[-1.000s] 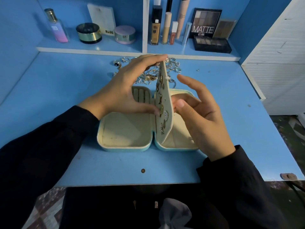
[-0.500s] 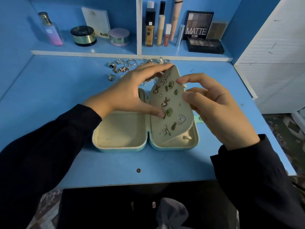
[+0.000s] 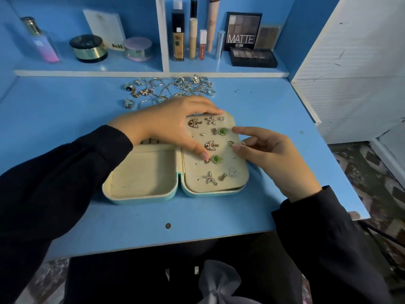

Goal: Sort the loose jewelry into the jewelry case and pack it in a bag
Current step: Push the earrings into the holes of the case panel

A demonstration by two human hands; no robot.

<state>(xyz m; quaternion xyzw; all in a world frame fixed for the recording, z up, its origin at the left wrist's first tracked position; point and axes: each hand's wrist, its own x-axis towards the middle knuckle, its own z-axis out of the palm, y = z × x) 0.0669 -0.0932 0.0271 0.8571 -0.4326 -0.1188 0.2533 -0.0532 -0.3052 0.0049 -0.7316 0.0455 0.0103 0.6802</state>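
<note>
The mint jewelry case (image 3: 140, 199) lies open on the blue desk. Its cream earring panel (image 3: 221, 185), studded with several earrings, lies flat over the right half. My left hand (image 3: 173, 123) spans the panel, fingertips curled on its top edge and thumb pressed beside a green earring (image 3: 217, 159). My right hand (image 3: 276, 161) hovers at the panel's right edge, fingers apart, tips touching near a small earring (image 3: 230, 143). The left half of the case is an empty cream compartment. Loose jewelry (image 3: 168, 88), rings and chains, is heaped behind the case.
A shelf at the back holds a perfume bottle (image 3: 41, 40), jars, foundation tubes and a MATTE eyeshadow palette (image 3: 242, 30). A white slatted panel (image 3: 355, 69) stands at the right. A grey cloth bow (image 3: 217, 281) shows on my lap below the desk edge.
The earring panel swung from upright over to the right and now lies flat on the right half. Both hands followed it down.
</note>
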